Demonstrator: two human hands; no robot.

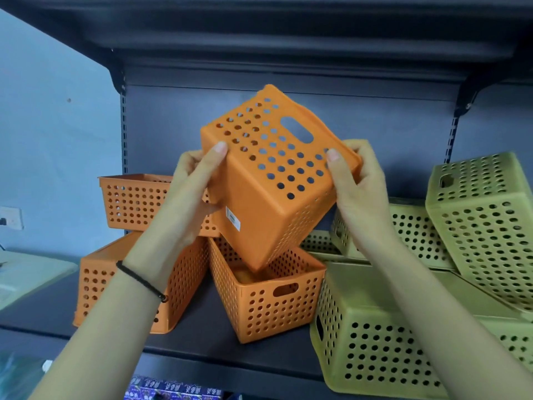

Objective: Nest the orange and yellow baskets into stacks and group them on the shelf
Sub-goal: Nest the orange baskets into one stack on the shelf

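I hold one orange basket [274, 180] up in the air in front of the shelf [202, 336], tilted steeply so that its perforated end wall with the oval handle slot faces me and its solid bottom, which carries a small white label, slants down to the left. My left hand [193, 192] grips it at the bottom edge: the thumb lies flat across the corner on the side I can see, and the other fingers curl around behind, out of sight. My right hand [360, 194] clamps the rim on the opposite side, thumb pressed on the holed wall and the fingers wrapped over the rim's far face. A thin black band [141, 280] circles my left wrist. The lowest corner of the held basket hangs just over the mouth of an upright orange basket [271, 298] that stands on the shelf, open side up; I cannot tell whether the two touch. To the left of that one, another orange basket [98, 284] lies overturned, partly behind my forearm, and a further orange basket [132, 200] sits upright on top of it. On the right side of the shelf lie several yellow baskets: a big one overturned at the front [375, 342], one tipped on its side at the far right [487, 226], and others behind them [412, 229].
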